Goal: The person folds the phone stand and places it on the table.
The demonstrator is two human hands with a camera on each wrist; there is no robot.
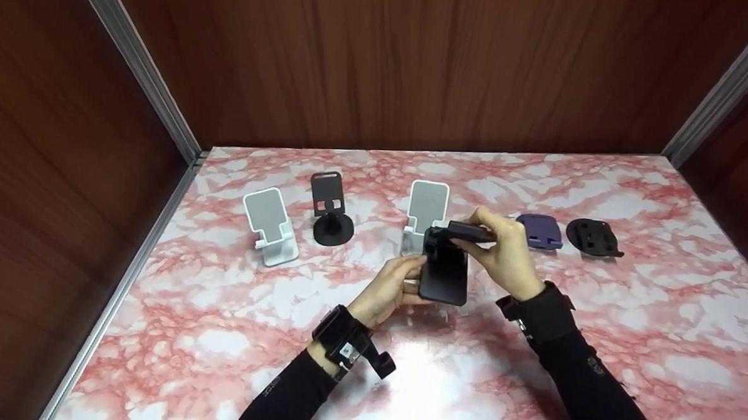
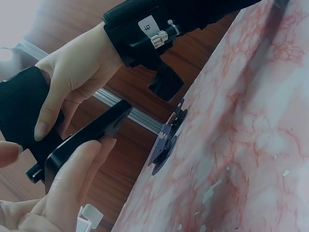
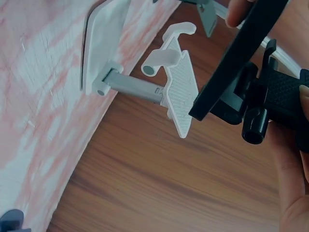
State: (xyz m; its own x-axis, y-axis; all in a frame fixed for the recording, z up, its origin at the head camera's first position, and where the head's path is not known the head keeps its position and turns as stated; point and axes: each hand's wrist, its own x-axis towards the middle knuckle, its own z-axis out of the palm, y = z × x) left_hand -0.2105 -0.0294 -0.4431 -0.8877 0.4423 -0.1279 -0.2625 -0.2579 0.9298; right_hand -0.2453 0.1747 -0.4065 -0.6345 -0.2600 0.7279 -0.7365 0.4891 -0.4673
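As I look down through the head camera, a black phone stand [image 1: 445, 270] is held above the marbled table [image 1: 217, 342] between two hands, near a white stand [image 1: 428, 203] with a gray face. I see the left hand [image 1: 388, 289] with its fingers gripping the flat base [image 1: 444, 290] at its edge, while the right hand [image 1: 505, 250] pinches the upper plate [image 1: 471, 232] between thumb and fingers. From my view the hinge [image 1: 434, 239] is black on black, so I cannot say for sure how far it is bent. Off to the left stand a second white stand [image 1: 266, 215] and a black holder [image 1: 328, 192] on a round foot; beyond the right hand lie a purple holder [image 1: 539, 230] and, beside it, a folded black holder [image 1: 590, 235].
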